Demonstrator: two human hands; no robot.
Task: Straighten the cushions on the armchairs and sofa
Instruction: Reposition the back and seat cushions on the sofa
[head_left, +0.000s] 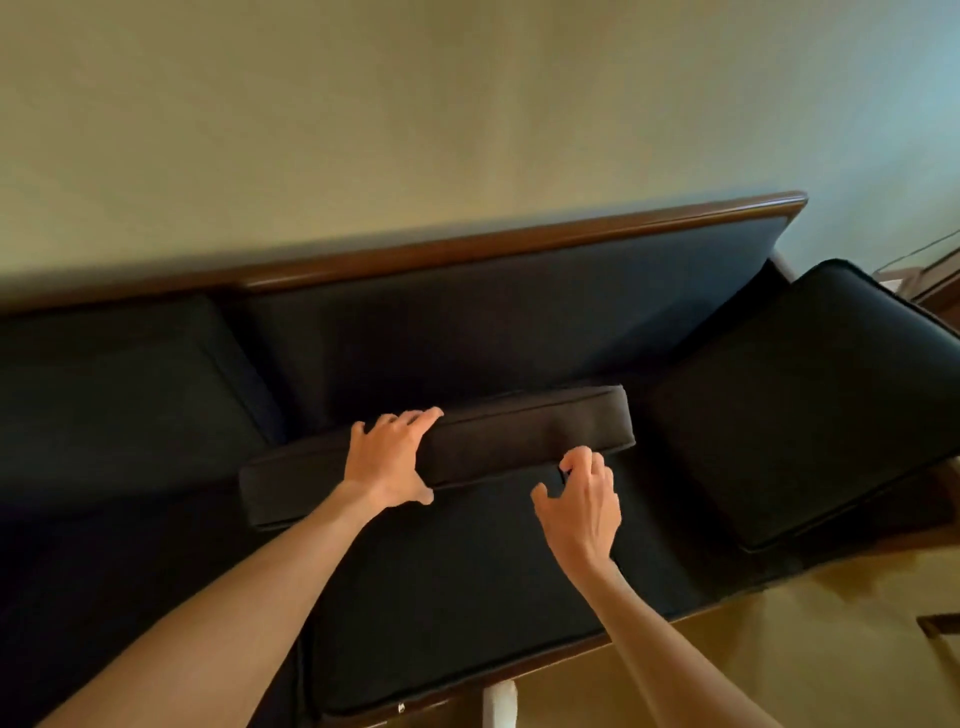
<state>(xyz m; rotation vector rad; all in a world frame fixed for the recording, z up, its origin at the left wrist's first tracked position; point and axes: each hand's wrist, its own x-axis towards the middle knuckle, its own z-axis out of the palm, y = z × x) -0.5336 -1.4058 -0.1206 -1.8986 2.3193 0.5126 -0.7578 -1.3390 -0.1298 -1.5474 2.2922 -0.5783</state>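
A dark sofa with a brown wooden frame (519, 236) fills the view. A black back cushion (524, 434) lies fallen forward on the middle seat cushion (467, 597), its long edge facing me. My left hand (387, 460) grips that edge, fingers curled over the top and thumb underneath. My right hand (582, 506) hovers at the cushion's lower edge with fingers curled and thumb apart, holding nothing. Another back cushion (119, 384) leans in place at the left. A third cushion (810, 400) lies tilted on the right end of the sofa.
A pale wall rises behind the sofa. Yellowish floor (753, 665) shows at the lower right, with a white sofa leg (501, 704) near the bottom edge. A glass-topped side table (930, 265) stands past the sofa's right end.
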